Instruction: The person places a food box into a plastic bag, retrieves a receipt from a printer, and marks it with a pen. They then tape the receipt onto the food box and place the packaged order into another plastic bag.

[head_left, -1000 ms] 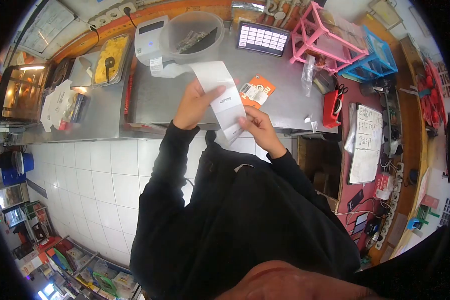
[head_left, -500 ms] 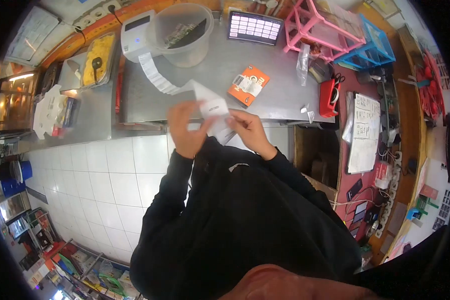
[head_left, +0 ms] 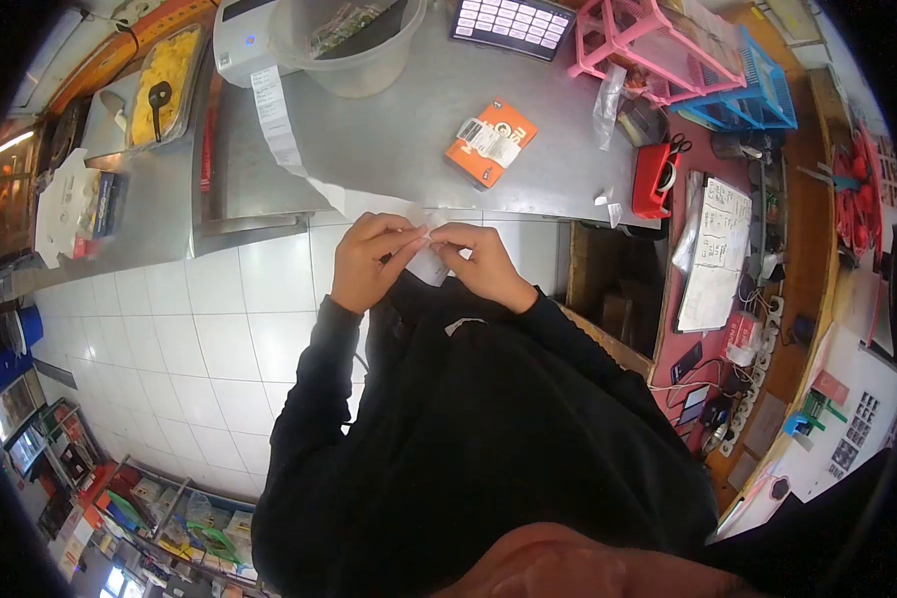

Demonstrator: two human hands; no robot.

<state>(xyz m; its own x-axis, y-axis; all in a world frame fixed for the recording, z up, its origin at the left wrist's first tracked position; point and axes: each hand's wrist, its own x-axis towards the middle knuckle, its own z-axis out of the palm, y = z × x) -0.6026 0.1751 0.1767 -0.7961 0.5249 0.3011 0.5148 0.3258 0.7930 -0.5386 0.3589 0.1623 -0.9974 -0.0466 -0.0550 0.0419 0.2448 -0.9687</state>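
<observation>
Orange packet [head_left: 488, 142] on steel counter [head_left: 394, 135], clear tub [head_left: 357, 68], pink rack [head_left: 658, 50], red tape dispenser [head_left: 656, 181]

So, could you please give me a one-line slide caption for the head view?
Left hand and right hand pinch a white label strip trailing from the printer on the steel counter.

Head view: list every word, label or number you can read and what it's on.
No text is legible.
On the paper strip pinched by the left hand and right hand: print too small.
On the orange packet: label blurred.
On the tablet screen: tiles unreadable.
On the handwritten sheets: too small.
</observation>
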